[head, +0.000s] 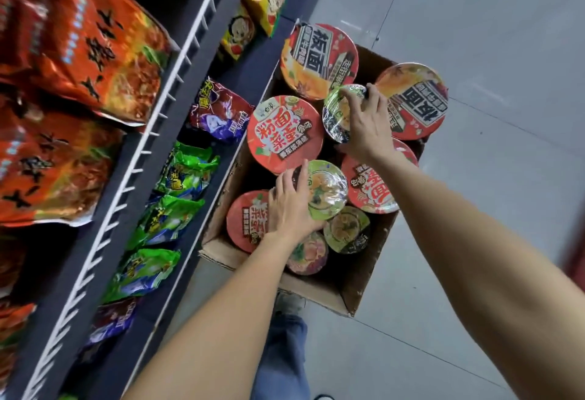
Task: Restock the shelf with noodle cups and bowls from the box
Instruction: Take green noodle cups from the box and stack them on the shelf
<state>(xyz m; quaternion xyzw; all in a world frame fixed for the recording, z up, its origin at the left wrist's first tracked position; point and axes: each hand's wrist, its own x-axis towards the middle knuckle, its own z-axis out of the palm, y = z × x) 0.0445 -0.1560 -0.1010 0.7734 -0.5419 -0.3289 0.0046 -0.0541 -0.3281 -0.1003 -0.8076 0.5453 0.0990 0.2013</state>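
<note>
Both forearms reach down into box (316,285) on floor beside shelf (133,159). L hand (292,206) cups green-lid cup (326,190) by its rim; R hand (367,121) pinches clear-wrapped cup (337,114) from above, prob. to lift two at once. Red bowls (285,133) sit packed round them, w/ lids up.

Grey tiled floor (474,51), bearing an open cardboard box (319,288) just beside the shelf (177,82); white wire rail along the shelf's upper tier, orange packets (79,51) lying there; on the lower tier, yellow packets (253,10), a purple packet (218,111), green packets (171,197).
</note>
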